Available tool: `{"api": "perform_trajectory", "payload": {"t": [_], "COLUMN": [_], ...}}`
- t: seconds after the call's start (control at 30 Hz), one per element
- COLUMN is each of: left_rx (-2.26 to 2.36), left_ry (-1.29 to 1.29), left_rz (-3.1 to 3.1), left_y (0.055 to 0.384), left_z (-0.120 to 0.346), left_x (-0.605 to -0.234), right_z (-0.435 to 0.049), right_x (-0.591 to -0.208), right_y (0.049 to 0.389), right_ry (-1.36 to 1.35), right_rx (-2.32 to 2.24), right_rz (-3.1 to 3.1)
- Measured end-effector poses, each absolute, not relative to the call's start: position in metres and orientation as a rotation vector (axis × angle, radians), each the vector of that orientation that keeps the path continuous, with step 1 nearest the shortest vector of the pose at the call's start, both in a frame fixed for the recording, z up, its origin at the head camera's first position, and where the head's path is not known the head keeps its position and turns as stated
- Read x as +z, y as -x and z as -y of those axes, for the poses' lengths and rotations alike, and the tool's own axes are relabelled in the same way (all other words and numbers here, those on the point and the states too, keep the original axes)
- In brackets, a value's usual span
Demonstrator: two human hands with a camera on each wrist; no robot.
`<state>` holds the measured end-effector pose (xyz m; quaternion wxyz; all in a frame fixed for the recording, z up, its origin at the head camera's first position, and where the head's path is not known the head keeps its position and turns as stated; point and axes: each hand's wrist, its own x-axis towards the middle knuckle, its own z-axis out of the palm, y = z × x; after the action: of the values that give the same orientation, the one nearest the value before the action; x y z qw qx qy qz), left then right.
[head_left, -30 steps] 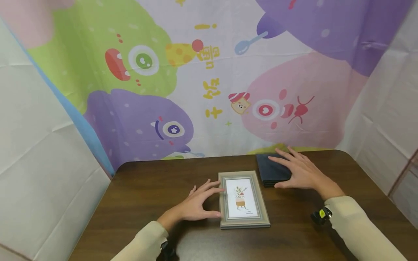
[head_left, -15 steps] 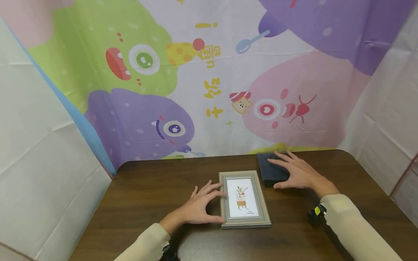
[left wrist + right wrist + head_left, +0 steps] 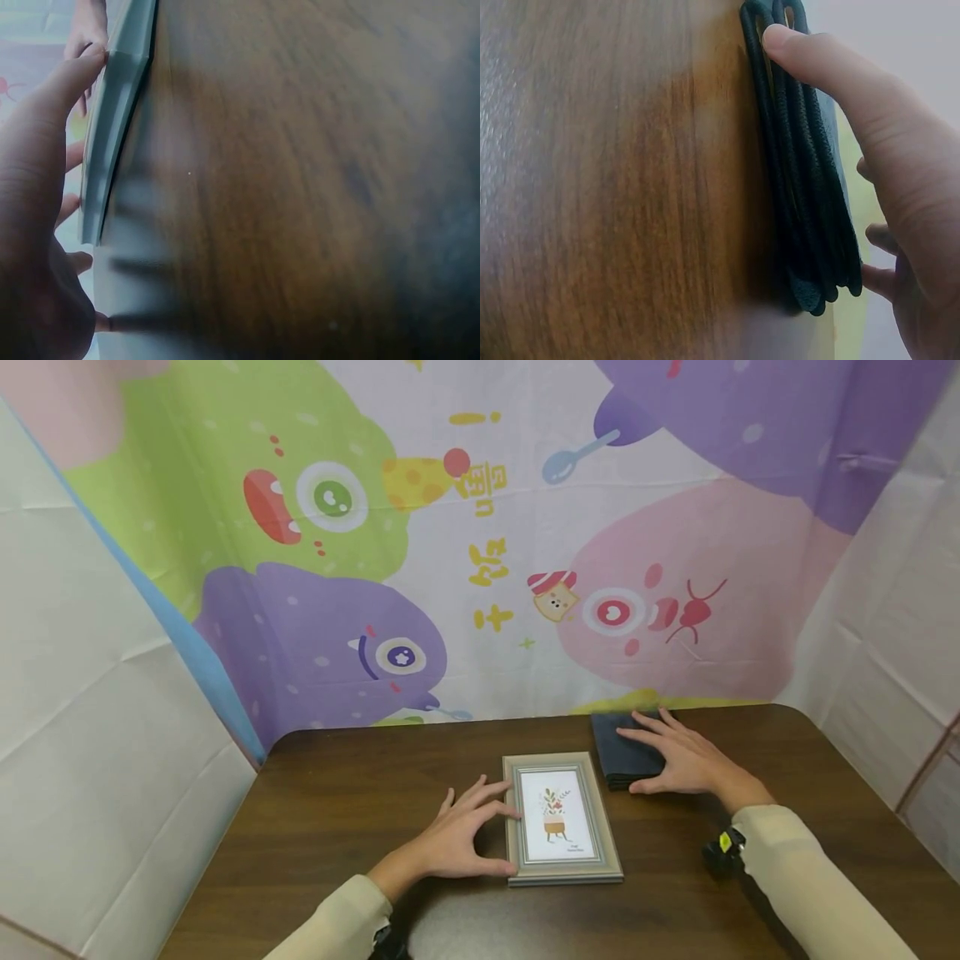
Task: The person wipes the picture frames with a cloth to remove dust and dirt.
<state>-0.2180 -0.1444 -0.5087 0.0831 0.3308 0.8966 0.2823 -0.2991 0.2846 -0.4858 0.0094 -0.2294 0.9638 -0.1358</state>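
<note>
A picture frame [image 3: 611, 852] with a pale beige border lies flat on the table, its print showing a potted plant. My left hand [image 3: 457, 839] is at its left side, the thumb at the near left corner and the spread fingertips on the left border. In the left wrist view the thumb touches the edge of the picture frame [image 3: 112, 135]. Behind and to the right lies a folded dark blue cloth [image 3: 622, 756], stacked in several layers. My right hand [image 3: 693, 764] rests over its right part with fingers spread. In the right wrist view the thumb touches the layered fold of the cloth [image 3: 802, 165].
The dark brown wooden table [image 3: 337, 802] has rounded far corners. A cartoon-printed curtain [image 3: 510, 685] hangs right behind its far edge, and pale panels [image 3: 127, 693] stand at both sides. Both wrists wear small black camera mounts under cream sleeves [image 3: 810, 868].
My left hand has shifted slightly right, closer onto the frame's border. The right hand has eased slightly left on the cloth. Frame and cloth lie where they were.
</note>
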Motion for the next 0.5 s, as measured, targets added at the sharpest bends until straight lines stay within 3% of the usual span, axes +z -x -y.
{"api": "perform_trajectory", "payload": {"t": [0.5], "left_rx": [0.817], "left_ry": [-0.993], "left_rz": [-2.690], "left_y": [0.2206], "left_z": [0.1452], "left_x": [-0.5107], "right_z": [-0.2828], "right_x": [-0.4933], "right_y": [0.3050], "right_ry": [0.634], "right_rx": [-0.413], "right_rz": [-2.943]}}
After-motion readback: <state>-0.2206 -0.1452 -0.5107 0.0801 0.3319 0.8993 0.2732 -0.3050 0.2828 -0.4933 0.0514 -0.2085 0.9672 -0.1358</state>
